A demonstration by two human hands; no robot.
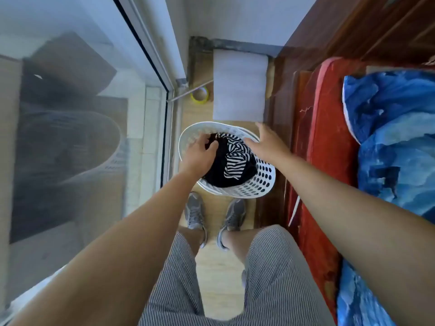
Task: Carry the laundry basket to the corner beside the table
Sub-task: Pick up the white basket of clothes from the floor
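White plastic with round holes makes up the laundry basket point(247, 182), which sits on the wooden floor point(219, 267) just ahead of the person's grey shoes point(214, 217), in the narrow strip between a sliding glass door point(82, 114) and a bed with a red cover point(322, 137) and a blue quilt point(395, 137). Dark clothes and a black-and-white striped garment point(233, 158) fill it.

Both arms reach down to it. The left hand point(200, 154) is curled over the left side of the rim with its fingers tucked inside against the clothes; it looks like a grip on the rim, though the fingertips are hidden. The right hand point(263, 140) lies flat and spread at the far right edge of the rim, touching or nearly touching it, and is not closed on anything.

The step in hand appears to be taking hold for the lift, or letting go after setting down; one picture cannot settle which. If it is the lift, the right hand should close around the rim opposite the left, so the load hangs evenly and the basket does not tip and spill clothes. Lifting straight up and keeping it close to the body would suit this tight passage.

Ahead, a white foam sheet point(240, 85) leans at the end wall, with a yellow tape roll point(200, 95) on the floor beside it; both lie close to the path and could catch the basket's base. No worktop can be made out for certain.
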